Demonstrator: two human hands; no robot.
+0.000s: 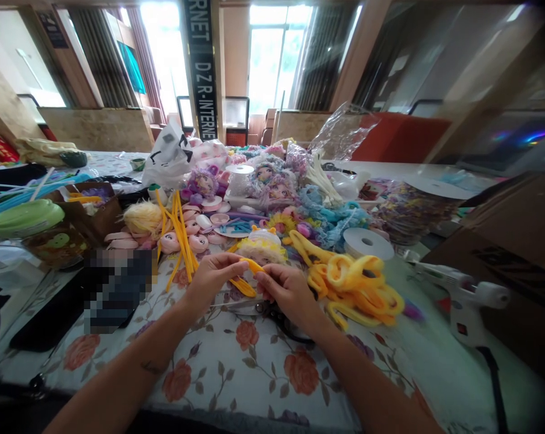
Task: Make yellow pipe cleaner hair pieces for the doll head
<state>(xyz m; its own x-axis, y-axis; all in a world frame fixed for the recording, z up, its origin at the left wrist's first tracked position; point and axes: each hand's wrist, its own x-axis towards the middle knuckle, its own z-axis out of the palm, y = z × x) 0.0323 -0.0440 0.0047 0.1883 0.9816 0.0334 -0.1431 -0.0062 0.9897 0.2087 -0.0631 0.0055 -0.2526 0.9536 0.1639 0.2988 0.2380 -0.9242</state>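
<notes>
My left hand (219, 274) and my right hand (286, 289) meet over the middle of the table. Pinched between the fingertips of both is a short, bent yellow pipe cleaner (253, 265). Just below it, more yellow strands (243, 286) lie on the cloth near the left fingers. A doll head with yellow hair (261, 244) sits directly behind my hands. Dark-handled scissors (295, 334) lie partly hidden under my right hand. A bunch of long yellow pipe cleaners (179, 235) leans to the left, across several small doll heads (198, 243).
Thick yellow fuzzy cord (351, 277) is heaped to the right, beside a white spool (368, 242). A white glue gun (466, 301) with a black cable stands farther right. Left are a phone (119, 292) and a green-lidded jar (28, 218). Dolls and yarn pile up behind.
</notes>
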